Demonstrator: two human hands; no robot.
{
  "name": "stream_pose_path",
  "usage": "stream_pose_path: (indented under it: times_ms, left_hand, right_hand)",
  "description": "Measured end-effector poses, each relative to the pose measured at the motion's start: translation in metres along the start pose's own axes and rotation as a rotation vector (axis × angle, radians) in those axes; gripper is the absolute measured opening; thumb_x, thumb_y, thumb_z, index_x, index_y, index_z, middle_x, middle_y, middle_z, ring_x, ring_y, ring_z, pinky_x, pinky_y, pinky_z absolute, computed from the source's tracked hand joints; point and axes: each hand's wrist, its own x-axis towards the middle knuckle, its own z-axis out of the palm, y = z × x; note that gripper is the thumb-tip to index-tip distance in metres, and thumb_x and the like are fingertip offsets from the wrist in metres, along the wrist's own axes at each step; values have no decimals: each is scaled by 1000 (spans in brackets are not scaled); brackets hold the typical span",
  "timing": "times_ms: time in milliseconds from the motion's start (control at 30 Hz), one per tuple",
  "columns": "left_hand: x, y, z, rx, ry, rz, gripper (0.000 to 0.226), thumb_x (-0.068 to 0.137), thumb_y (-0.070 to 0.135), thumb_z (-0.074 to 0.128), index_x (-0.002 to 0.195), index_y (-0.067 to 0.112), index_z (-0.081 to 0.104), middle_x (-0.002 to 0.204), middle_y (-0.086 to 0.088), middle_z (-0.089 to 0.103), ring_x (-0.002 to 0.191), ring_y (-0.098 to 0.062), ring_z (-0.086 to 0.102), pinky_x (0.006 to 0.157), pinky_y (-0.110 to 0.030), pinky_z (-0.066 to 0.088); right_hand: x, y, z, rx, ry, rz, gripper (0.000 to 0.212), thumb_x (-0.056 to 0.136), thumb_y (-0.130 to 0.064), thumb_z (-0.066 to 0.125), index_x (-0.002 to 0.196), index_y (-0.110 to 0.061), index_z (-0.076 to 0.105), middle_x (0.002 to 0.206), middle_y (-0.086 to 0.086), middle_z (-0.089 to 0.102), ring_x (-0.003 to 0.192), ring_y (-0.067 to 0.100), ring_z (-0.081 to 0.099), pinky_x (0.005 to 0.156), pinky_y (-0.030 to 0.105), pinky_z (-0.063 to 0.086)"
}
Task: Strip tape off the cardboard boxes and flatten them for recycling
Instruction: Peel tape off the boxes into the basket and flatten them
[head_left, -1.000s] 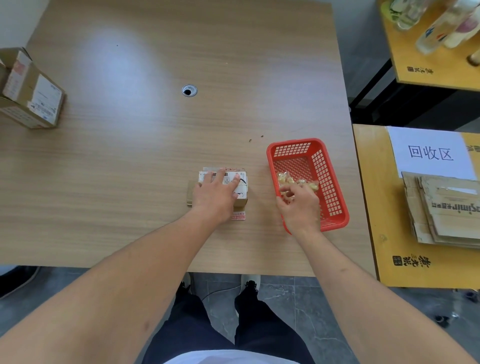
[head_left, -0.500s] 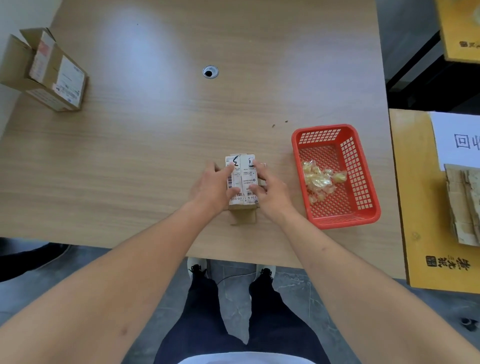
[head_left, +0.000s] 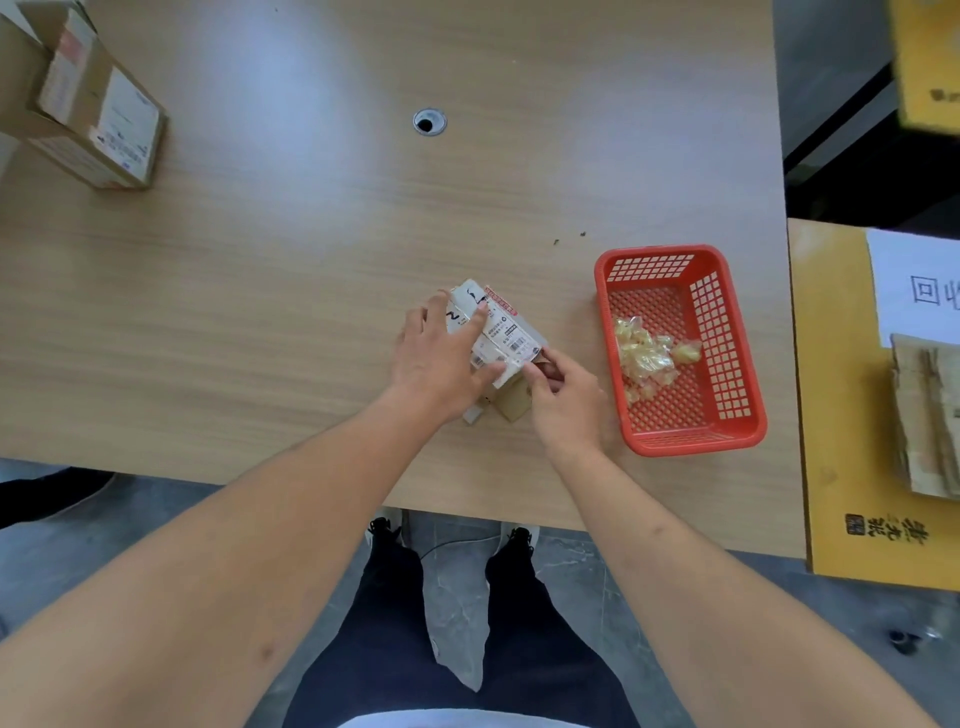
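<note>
We have the small cardboard box (head_left: 496, 338) near the front edge of the desk (head_left: 311, 234), label side up and turned at an angle. Our left hand (head_left: 441, 358) lies over it with fingers spread and fairly straight, index reaching across the shipping label (head_left: 506, 332), pressing it down so it won't slide. Our right hand (head_left: 558, 395) comes in at the box's near corner, thumb and forefinger pinched on what looks like a clear tape edge (head_left: 519, 370); how much of it is lifted, we cannot tell.

That split makes sense: one hand anchors, the other peels, and the box's angle probably puts the seam in line with the pull. The red basket (head_left: 737, 374) sits just beside the right hand, with crumpled clear tape scraps (head_left: 647, 351) in it, so a stripped piece has a short trip.

A second cardboard box (head_left: 98, 119) stands at the far left corner, flaps up, untouched for now. On the yellow side table (head_left: 831, 467), flattened cardboard (head_left: 930, 415) is stacked by a white paper sign (head_left: 914, 286), most likely where this box ends up.
</note>
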Motion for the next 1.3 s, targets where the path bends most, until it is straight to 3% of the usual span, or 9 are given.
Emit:
stream_pose_path:
  times_ms: [100,200,467,633,833,933,1000,1133,1300]
  left_hand:
    - [2,0,0,-17,-26,-4,91,81,81,54,158,42,23,157,-6,15,138,-32,24,113,-43,36]
    - [5,-3,2,-58,-22,14,95,78,81,58,158,41,25,155,-6,17,136,-31,26,114,-42,35]
    - [1,10,2,-24,-63,-4,107,76,86,54,162,33,17,166,-13,4,144,-37,19,120,-43,24]
    - [-2,13,5,-31,-54,-33,104,81,80,57,162,33,14,168,-15,0,152,-39,8,125,-44,14]
    - [0,19,2,-100,-85,-40,102,83,71,64,162,34,12,169,-12,-5,155,-38,-4,127,-47,9]
    - [-1,19,0,-118,-99,-33,101,83,69,65,162,36,10,169,-8,-9,155,-36,-8,127,-49,9]
    - [0,20,-1,-121,-122,-24,101,84,68,65,162,37,9,169,-6,-12,155,-35,-10,126,-50,10]
    - [3,23,-3,-82,-153,-14,100,84,68,64,162,37,9,169,-7,-12,155,-37,-9,126,-50,10]
    - [3,24,-4,-69,-159,-12,99,85,67,64,162,36,10,169,-8,-11,155,-37,-9,126,-50,9]
  right_hand:
    - [1,8,8,198,69,89,28,93,-13,74,120,-20,75,102,-11,77,92,4,73,92,35,60]
    - [-3,12,16,248,157,84,19,90,-11,76,103,-24,80,95,-10,78,90,8,74,89,40,61]
    - [7,20,22,167,186,97,16,89,-6,73,86,-22,73,88,-9,74,88,11,71,86,35,59]
    - [7,20,18,59,80,43,20,96,-10,63,82,-24,61,85,-6,72,85,17,71,76,32,57]
    - [0,21,-5,66,-13,-1,21,94,-13,59,86,-32,60,84,-1,70,81,22,70,77,50,60]
    - [-3,14,-26,-58,-48,-126,10,96,-14,61,93,-24,64,83,-7,69,75,5,64,71,22,55]
    - [-3,10,-36,-177,-51,-272,7,94,-12,61,92,-17,66,80,-8,65,71,5,59,64,14,44]
    - [6,4,-41,-398,-111,-490,9,93,-4,59,91,-7,67,86,5,63,75,16,54,68,26,42]
    - [19,-6,-47,-580,-289,-479,16,99,-8,55,102,-8,71,99,11,64,92,28,60,84,40,48]
